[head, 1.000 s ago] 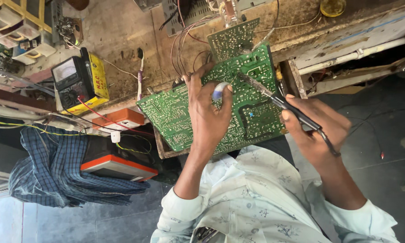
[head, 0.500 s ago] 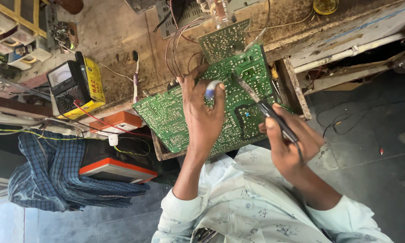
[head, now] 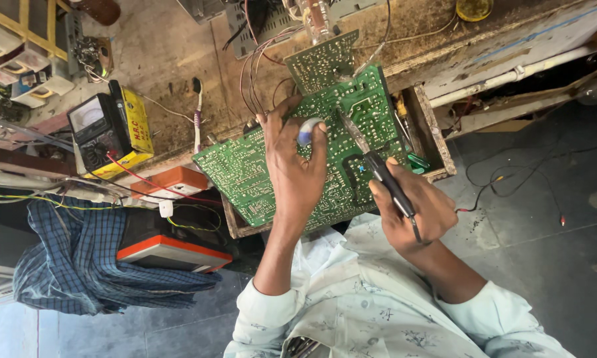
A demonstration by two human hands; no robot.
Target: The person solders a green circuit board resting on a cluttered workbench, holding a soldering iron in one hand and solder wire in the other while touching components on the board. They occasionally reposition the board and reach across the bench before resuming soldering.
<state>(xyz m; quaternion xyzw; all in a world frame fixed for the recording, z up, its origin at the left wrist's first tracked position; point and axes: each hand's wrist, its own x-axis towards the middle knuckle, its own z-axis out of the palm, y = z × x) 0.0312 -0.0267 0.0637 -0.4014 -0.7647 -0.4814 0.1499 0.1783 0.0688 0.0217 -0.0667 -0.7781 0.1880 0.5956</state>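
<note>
My right hand (head: 414, 209) is closed in a pen grip around the dark handle of the soldering iron (head: 378, 166); the metal shaft angles up and left, and its tip sits on the solder side of the large green circuit board (head: 252, 179). A thin cord trails from the handle's back end past my wrist.

My left hand (head: 295, 169) lies palm-down over the middle of that board, fingers partly curled. Thumb and forefinger pinch a small blue-and-white object (head: 307, 130), just left of the iron's tip; I cannot tell what it is.

The board is tilted, its lower edge resting in a shallow wooden tray (head: 437, 142) at the workbench edge. A smaller green board (head: 325, 63) stands just above it, touching or nearly so, with red and white wires looping off to the left.

Further left on the bench: an orange-and-white box (head: 176, 180), then a black analog meter in a yellow case (head: 109, 132) with a red lead. A blue checked cloth (head: 79, 265) hangs below the bench.
</note>
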